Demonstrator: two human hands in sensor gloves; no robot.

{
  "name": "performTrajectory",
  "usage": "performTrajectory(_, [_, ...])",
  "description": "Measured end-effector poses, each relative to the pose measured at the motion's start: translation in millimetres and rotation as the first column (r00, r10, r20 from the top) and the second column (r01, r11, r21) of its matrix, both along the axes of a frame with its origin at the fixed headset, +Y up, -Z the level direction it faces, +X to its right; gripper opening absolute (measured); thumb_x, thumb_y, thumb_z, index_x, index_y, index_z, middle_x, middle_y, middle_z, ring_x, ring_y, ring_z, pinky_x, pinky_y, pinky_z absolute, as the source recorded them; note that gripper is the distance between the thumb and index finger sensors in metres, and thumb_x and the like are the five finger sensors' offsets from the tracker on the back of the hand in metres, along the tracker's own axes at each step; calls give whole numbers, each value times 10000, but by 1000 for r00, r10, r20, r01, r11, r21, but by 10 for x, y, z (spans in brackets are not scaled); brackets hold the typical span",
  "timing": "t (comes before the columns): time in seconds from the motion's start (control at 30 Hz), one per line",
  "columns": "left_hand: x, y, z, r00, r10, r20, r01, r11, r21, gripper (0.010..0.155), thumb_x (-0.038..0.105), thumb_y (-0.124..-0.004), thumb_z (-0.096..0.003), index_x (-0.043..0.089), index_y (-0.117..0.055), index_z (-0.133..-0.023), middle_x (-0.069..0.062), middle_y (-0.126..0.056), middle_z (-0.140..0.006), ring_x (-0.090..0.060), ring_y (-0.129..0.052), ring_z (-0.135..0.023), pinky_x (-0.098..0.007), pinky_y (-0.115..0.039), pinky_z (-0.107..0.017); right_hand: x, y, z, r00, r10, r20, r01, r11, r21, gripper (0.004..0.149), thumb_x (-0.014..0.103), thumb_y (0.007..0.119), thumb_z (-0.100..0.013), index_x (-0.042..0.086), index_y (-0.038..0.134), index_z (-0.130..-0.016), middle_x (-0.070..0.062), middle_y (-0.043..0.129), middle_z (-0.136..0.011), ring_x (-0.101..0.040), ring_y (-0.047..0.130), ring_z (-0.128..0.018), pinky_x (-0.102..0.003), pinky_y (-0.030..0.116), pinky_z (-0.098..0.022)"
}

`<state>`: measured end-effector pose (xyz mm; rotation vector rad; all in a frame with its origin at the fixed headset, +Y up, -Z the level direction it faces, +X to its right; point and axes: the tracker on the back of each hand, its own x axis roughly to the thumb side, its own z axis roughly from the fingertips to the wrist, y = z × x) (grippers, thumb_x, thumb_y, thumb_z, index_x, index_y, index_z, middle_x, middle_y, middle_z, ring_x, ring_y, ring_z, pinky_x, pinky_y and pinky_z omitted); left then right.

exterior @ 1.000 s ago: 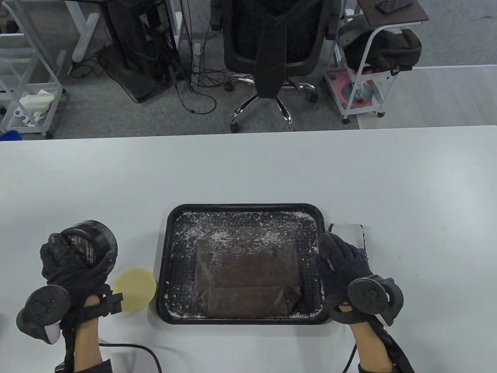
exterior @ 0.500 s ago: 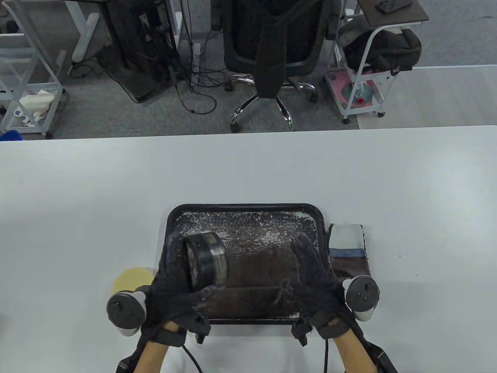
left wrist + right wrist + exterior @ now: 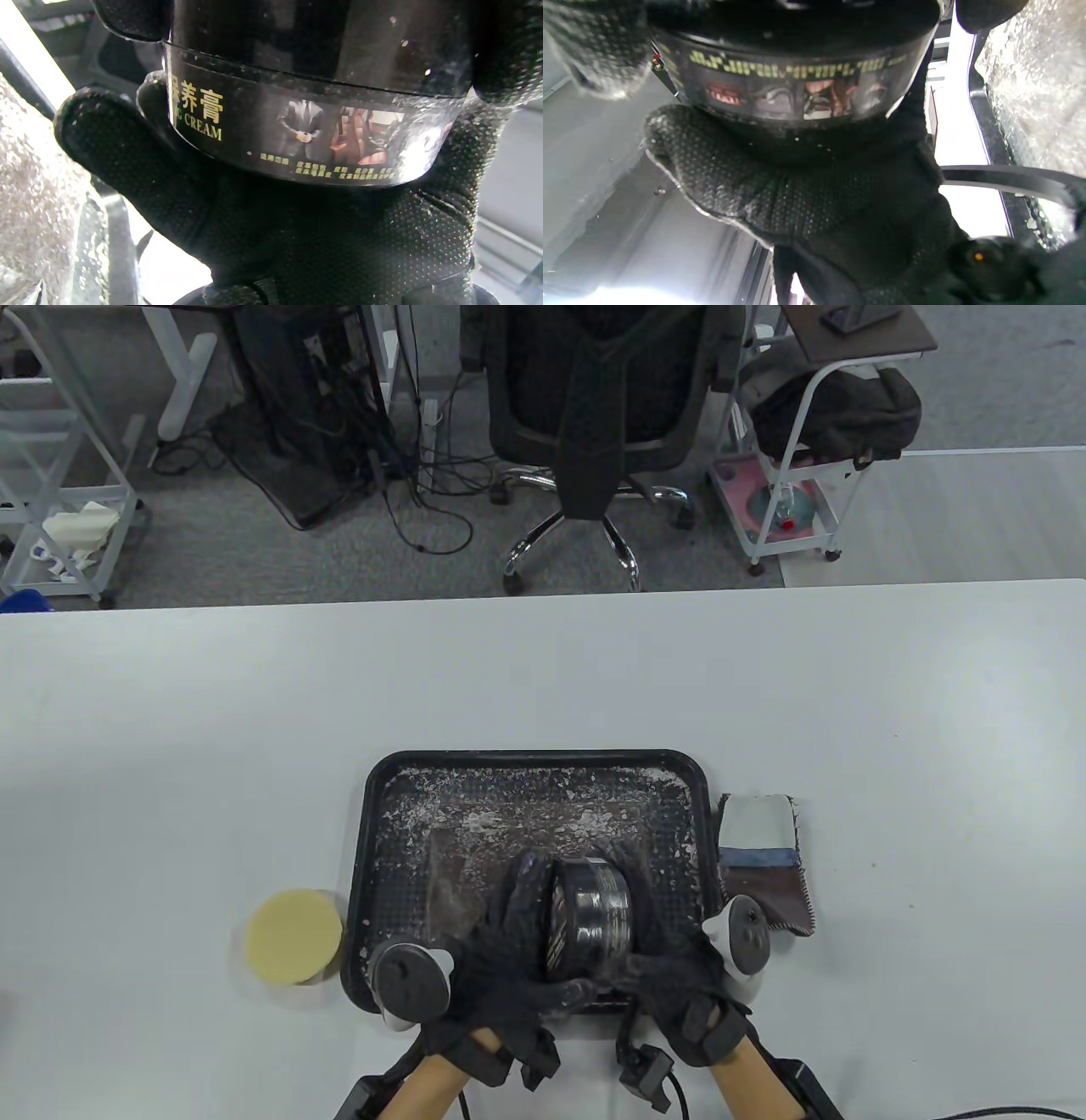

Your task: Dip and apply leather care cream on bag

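Got both hands (image 3: 585,959) clamped round the cream jar (image 3: 590,912), on its side, lid facing 9 o'clock toward my left.

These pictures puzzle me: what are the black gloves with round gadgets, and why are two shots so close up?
No robot here: a person's left hand and right hand wear sensor gloves, with a round tracker strapped on each. One camera looks down at the white table; two more sit on the wrists, hence the close-ups. Both hands grip a black jar of care cream, its label readable in the left wrist view. Beneath lies a black tray holding a brown bag, with a yellow sponge on one side and a cloth on the other.
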<state>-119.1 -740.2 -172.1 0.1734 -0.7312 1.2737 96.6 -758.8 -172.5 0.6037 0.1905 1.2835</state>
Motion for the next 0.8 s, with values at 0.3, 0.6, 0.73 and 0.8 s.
performTrajectory(0.3, [-172, -58, -105, 997, 46, 62, -37, 991, -130, 1132, 820, -895, -356, 166, -404, -1139, -439, -431, -1080, -645, -696, -832, -616, -736, -574, -42, 3, 47, 978, 108, 179, -117, 992, 42, 1158, 733, 919, -454, 264, 134, -1165, -260, 118, -1193, -690, 390, -1029, -718, 672, -631])
performTrajectory(0.6, [-277, -22, -76, 999, 34, 24, -28, 980, -198, 1146, 847, -894, -335, 137, -462, -1124, -454, -511, -1044, -630, -774, -776, -579, -795, -527, -97, 24, 75, 978, 91, 189, -107, 991, 81, 1173, 699, 947, -424, 246, 160, -1166, -269, 129, -1188, -712, 400, -1019, -737, 658, -632])
performTrajectory(0.73, [-268, -236, -90, 972, 230, 36, -194, 886, -421, 1151, 867, -841, -389, 53, -475, -1115, -495, -549, -995, -654, -818, -696, -573, -833, -463, -97, 178, 140, 894, 281, 348, -389, 873, 294, 1163, 651, 994, -400, 297, 190, -1162, -217, 122, -1208, -681, 358, -1057, -747, 608, -665])
performTrajectory(0.8, [-260, -300, -90, 967, 243, 72, -180, 859, -480, 1152, 892, -770, -432, 21, -451, -1117, -499, -553, -982, -645, -832, -675, -547, -850, -448, -110, 218, 172, 860, 310, 405, -461, 811, 359, 1158, 646, 1001, -396, 298, 205, -1163, -216, 135, -1211, -677, 359, -1060, -750, 601, -667])
